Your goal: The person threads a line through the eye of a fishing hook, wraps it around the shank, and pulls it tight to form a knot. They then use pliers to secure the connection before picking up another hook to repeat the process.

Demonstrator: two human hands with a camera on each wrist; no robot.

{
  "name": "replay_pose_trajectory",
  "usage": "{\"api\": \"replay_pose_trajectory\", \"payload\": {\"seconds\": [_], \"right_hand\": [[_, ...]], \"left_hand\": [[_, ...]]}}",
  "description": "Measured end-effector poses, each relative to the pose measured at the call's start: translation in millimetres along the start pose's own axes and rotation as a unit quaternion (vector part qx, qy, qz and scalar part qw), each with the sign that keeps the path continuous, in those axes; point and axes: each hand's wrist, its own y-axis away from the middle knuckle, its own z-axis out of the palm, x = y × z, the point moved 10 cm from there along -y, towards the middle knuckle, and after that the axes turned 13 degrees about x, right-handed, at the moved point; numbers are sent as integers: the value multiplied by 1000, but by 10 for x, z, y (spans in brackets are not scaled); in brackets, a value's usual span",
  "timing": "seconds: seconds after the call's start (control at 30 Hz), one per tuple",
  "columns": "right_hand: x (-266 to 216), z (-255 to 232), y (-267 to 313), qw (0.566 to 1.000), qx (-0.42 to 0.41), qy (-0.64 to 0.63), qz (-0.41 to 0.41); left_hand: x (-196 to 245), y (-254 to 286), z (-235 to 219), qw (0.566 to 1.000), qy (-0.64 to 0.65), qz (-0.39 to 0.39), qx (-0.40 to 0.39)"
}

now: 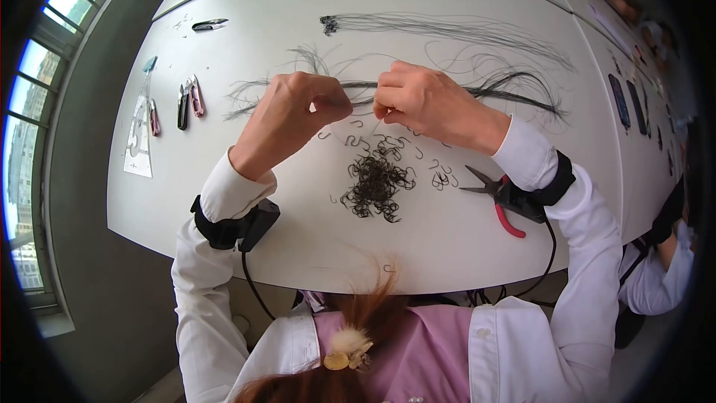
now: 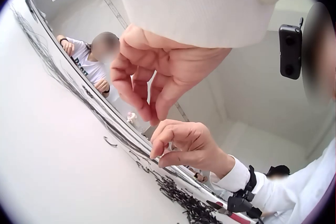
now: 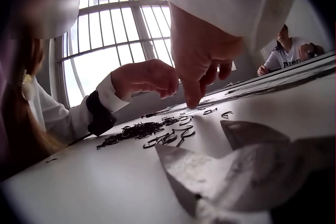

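Observation:
Over the middle of the table, my left hand (image 1: 287, 112) pinches with thumb and fingertips together. I cannot tell what small thing sits between those fingertips. Close by, my right hand (image 1: 436, 101) pinches a thin line (image 1: 377, 127), thumb against curled fingers. In the left wrist view the left hand (image 2: 157, 71) hangs just above the right hand (image 2: 184, 142). Below both lies a pile of small dark hooks (image 1: 377, 179), with several loose hooks (image 1: 441, 177) around it. A bundle of long dark strands (image 1: 514, 95) runs behind the hands.
Pliers with red handles (image 1: 488, 185) lie beside the right wrist, partly hidden. At the left are pink-handled snips (image 1: 197, 97), black snips (image 1: 182, 108) and a clear set square (image 1: 137, 142). Farther back, more snips (image 1: 209, 25) and another bundle of lines (image 1: 418, 26) lie on the table.

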Motion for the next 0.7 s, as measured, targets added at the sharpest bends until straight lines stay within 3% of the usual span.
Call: {"api": "replay_pose_trajectory", "payload": {"seconds": [0.07, 0.3, 0.5, 0.6, 0.67, 0.7], "right_hand": [[-85, 13, -10, 999, 20, -26, -36], [-76, 115, 8, 999, -14, -12, -46], [-152, 221, 126, 981, -2, 148, -125], [-181, 144, 89, 986, 6, 131, -107], [-137, -19, 5, 999, 48, 7, -10], [-187, -34, -19, 999, 48, 4, -11]], "left_hand": [[-3, -1, -50, 1000, -22, 9, 5], [-28, 5, -17, 1000, 0, -15, 6], [55, 57, 50, 1000, 28, 7, -4], [92, 73, 54, 999, 30, 37, -6], [88, 75, 53, 999, 26, 44, -13], [56, 58, 9, 999, 17, 33, 1]]}}
